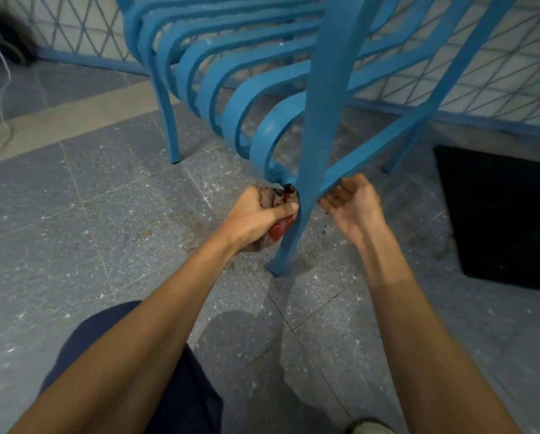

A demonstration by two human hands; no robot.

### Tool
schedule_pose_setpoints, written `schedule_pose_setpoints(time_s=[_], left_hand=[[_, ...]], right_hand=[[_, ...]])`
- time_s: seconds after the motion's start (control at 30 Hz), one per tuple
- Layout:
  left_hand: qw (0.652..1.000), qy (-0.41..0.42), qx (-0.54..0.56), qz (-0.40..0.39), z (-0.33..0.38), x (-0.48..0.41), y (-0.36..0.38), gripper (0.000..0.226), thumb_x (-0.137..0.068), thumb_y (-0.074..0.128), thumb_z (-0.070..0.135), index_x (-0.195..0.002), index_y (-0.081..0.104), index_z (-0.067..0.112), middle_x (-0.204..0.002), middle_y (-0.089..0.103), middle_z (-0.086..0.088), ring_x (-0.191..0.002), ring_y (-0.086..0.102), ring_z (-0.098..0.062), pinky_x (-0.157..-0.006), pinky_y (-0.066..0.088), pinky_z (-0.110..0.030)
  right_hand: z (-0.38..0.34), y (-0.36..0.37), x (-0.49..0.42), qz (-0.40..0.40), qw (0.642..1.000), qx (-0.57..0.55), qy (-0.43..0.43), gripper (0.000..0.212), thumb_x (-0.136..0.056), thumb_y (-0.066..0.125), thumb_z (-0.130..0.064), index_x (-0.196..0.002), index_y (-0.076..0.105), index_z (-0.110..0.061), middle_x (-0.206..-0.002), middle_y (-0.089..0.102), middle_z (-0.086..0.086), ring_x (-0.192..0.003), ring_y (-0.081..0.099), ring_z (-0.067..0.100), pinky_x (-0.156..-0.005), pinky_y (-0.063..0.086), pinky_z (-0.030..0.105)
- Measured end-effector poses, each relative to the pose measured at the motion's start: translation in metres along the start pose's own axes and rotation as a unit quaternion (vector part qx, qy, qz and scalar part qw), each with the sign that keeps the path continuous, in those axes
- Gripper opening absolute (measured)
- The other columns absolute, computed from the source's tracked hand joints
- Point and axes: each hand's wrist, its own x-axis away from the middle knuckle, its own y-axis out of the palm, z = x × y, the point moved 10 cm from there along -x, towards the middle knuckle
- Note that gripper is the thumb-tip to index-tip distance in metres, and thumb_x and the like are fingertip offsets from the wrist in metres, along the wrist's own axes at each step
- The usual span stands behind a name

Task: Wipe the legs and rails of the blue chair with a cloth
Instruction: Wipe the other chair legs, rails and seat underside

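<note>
Blue chair (pixel 218 76), near front leg (pixel 312 136): long axis steep, foot on the stone floor (pixel 105 214) just below the hands; left hand (pixel 256 214) grips a bunched red-patterned cloth (pixel 279 228) pressed against the leg's left face, so strokes likely run up or down it. Right hand (pixel 353 205): palm up, fingers relaxed, touching the side rail (pixel 381 148) underside beside the leg. Curled seat slats (pixel 262 133) crowd the cloth from above

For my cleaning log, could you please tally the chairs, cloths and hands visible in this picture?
blue chair: 1
cloth: 1
hands: 2, the left hand gripping the cloth and the right hand by the rail
Total: 4
</note>
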Motion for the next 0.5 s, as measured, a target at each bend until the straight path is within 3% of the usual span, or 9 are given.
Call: schedule_pose_setpoints(time_s=[0.07, 0.13, 0.17, 0.27, 0.33, 0.4, 0.5], left_hand=[[1.000, 0.012, 0.016, -0.001, 0.004, -0.006, 0.020, 0.011, -0.085, 0.070, 0.013, -0.094, 0.071, 0.007, -0.076, 0.070, 0.005, -0.064, 0.063, 0.004, -0.063, 0.049, -0.011], [0.999, 0.022, 0.022, 0.018, 0.007, -0.013, 0.038, 0.014, -0.083, 0.071, 0.014, -0.094, 0.072, 0.005, -0.083, 0.073, -0.003, -0.068, 0.064, 0.000, -0.067, 0.051, -0.013], [0.999, 0.026, 0.023, 0.025, 0.011, -0.018, 0.049, 0.015, -0.083, 0.072, 0.014, -0.094, 0.072, 0.004, -0.087, 0.074, -0.007, -0.071, 0.065, -0.004, -0.070, 0.052, -0.017], [0.998, 0.032, 0.043, 0.030, 0.017, -0.032, 0.084, 0.019, -0.078, 0.075, 0.020, -0.085, 0.072, 0.002, -0.087, 0.074, -0.014, -0.075, 0.067, -0.016, -0.078, 0.056, -0.038], [0.997, 0.032, 0.053, 0.034, 0.014, -0.045, 0.108, 0.038, -0.067, 0.075, 0.040, -0.080, 0.072, 0.005, -0.082, 0.074, -0.013, -0.073, 0.069, -0.020, -0.075, 0.057, -0.048], [0.997, 0.025, 0.055, 0.048, 0.005, -0.064, 0.129, 0.051, -0.058, 0.069, 0.055, -0.078, 0.071, 0.009, -0.076, 0.074, -0.006, -0.074, 0.071, -0.022, -0.072, 0.057, -0.049], [0.995, 0.026, 0.049, 0.081, 0.018, -0.074, 0.149, 0.049, -0.058, 0.068, 0.056, -0.075, 0.068, 0.009, -0.073, 0.072, -0.007, -0.074, 0.070, -0.024, -0.068, 0.057, -0.049]], right_hand=[[-0.015, -0.011, -0.001, 0.024, 1.000, 0.009, -0.010, 0.020, -0.091, 0.039, -0.010, -0.077, 0.053, -0.009, -0.069, 0.064, 0.008, -0.063, 0.063, 0.019, -0.066, 0.054, 0.031], [-0.032, -0.020, -0.001, 0.037, 0.996, 0.077, -0.038, 0.018, -0.090, 0.042, -0.008, -0.075, 0.051, -0.009, -0.046, 0.054, -0.001, -0.041, 0.049, 0.011, -0.056, 0.048, 0.029], [-0.041, -0.025, -0.001, 0.047, 0.990, 0.120, -0.054, 0.016, -0.091, 0.043, -0.007, -0.078, 0.053, -0.007, -0.043, 0.051, -0.002, -0.038, 0.045, 0.009, -0.053, 0.044, 0.029], [-0.063, -0.047, 0.004, 0.076, 0.971, 0.211, -0.076, 0.022, -0.096, 0.043, -0.012, -0.101, 0.061, 0.000, -0.075, 0.066, 0.008, -0.059, 0.061, 0.016, -0.057, 0.049, 0.030], [-0.077, -0.065, 0.011, 0.089, 0.962, 0.247, -0.074, 0.029, -0.096, 0.043, -0.021, -0.107, 0.065, -0.006, -0.090, 0.070, 0.007, -0.073, 0.064, 0.017, -0.063, 0.048, 0.031], [-0.086, -0.079, 0.013, 0.075, 0.953, 0.285, -0.070, 0.027, -0.095, 0.044, -0.024, -0.105, 0.068, -0.017, -0.096, 0.071, 0.000, -0.083, 0.064, 0.013, -0.077, 0.044, 0.035], [-0.096, -0.100, 0.012, 0.051, 0.940, 0.326, -0.087, 0.036, -0.089, 0.050, -0.016, -0.121, 0.064, -0.027, -0.109, 0.071, -0.008, -0.105, 0.063, 0.013, -0.100, 0.038, 0.048]])
